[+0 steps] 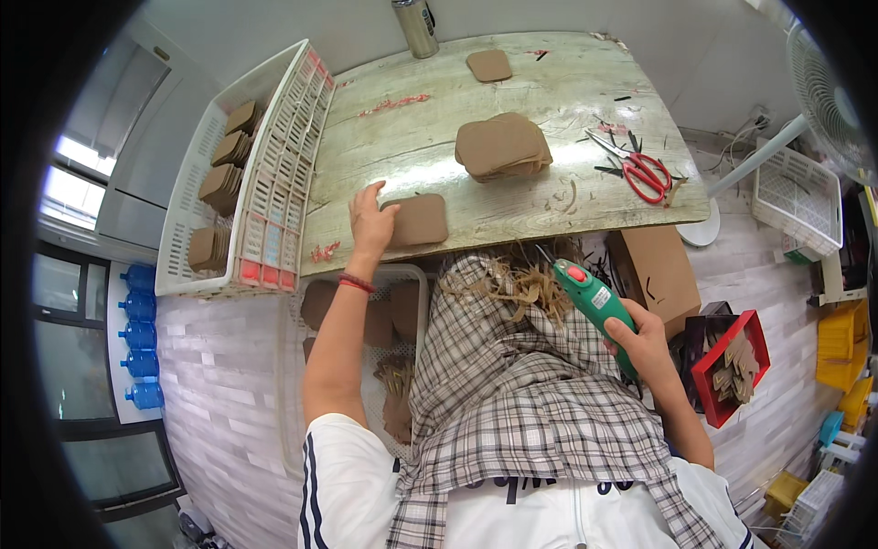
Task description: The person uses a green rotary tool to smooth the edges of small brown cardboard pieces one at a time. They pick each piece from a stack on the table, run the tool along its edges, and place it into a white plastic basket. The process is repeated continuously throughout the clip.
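Note:
My right hand (642,340) is wrapped round a green handheld power tool (590,297) with a red button. Its thin metal tip points up toward the table's front edge, above curly brown shavings (523,284) on my lap. My left hand (372,220) rests on the tabletop with fingers apart, its thumb at the left edge of a flat brown rounded-square piece (418,221). Farther back is a stack of similar brown pieces (501,146). A single brown piece (489,66) lies near the table's far edge.
Red-handled scissors (640,172) lie at the table's right. A white crate (274,174) with stacked brown pieces stands left; another white crate (422,320) sits below my left arm. A cardboard box (654,274), red-rimmed bin (732,366), metal flask (417,29) and fan (828,101) surround the table.

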A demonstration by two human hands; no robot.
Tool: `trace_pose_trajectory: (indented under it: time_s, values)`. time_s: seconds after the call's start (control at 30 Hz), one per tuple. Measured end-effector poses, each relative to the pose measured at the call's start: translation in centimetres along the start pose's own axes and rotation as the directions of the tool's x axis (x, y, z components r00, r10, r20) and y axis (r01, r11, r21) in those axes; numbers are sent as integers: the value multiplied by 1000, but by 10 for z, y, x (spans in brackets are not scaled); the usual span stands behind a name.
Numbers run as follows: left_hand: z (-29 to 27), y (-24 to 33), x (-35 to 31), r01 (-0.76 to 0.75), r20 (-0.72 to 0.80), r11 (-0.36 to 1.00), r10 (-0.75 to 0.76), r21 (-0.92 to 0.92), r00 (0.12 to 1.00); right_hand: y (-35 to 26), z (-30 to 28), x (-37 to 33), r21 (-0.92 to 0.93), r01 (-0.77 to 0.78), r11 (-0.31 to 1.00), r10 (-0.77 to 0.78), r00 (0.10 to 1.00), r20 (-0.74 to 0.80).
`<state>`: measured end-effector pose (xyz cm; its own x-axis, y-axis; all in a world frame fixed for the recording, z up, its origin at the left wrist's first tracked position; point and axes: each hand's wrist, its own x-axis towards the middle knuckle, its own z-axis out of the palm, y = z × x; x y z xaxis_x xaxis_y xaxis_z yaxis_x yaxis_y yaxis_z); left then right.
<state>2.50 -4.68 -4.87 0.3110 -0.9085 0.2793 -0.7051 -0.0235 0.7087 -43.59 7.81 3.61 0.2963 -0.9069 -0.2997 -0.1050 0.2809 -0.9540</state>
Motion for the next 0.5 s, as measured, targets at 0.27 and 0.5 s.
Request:
trace_pose_trajectory:
  time_s: [0.27, 0.5]
  values:
    - [64, 117, 49, -492, 55, 803, 505, 335, 861, 11, 1, 2, -24, 9, 1000, -11, 998, -67]
    - [83, 146, 58, -400, 112, 892, 384, 211, 916, 20, -7, -3, 17, 30, 999, -28, 995, -99]
